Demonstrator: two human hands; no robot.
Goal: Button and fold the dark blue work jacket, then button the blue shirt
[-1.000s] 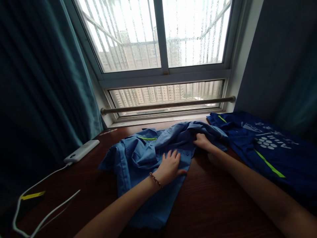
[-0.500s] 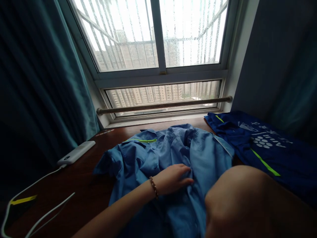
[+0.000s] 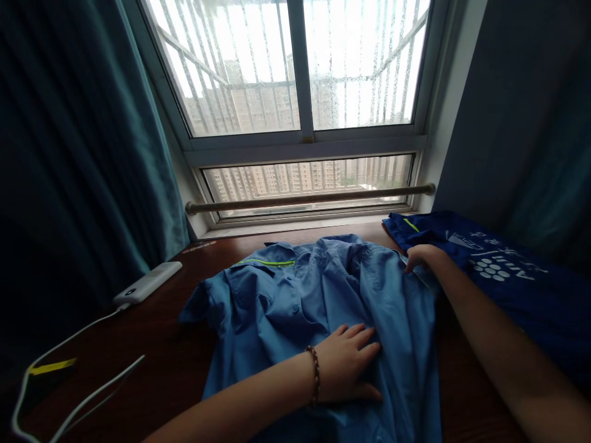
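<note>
A light blue button-up shirt (image 3: 286,307) with a yellow-green stripe across the chest lies spread and wrinkled on a dark reddish wooden surface (image 3: 152,351). My left hand (image 3: 348,363), a braided bracelet at its wrist, rests flat on the shirt front with fingers spread. Farther out, my right hand (image 3: 421,255) pinches the shirt's right-side sleeve near its pale-edged part. Its fingertips are partly hidden behind the hand.
Dark blue clothing (image 3: 530,301) with white print lies at the right. On the left are a white power bank (image 3: 148,283), a white cable (image 3: 69,337) and a yellow strip (image 3: 53,367). A rail (image 3: 309,200) crosses before the window; a curtain (image 3: 152,203) hangs left.
My left hand has slid slightly right and nearer, its fingers now spread. A large blurred bare shape close at right is gone, and my right hand is now at the shirt's sleeve.
</note>
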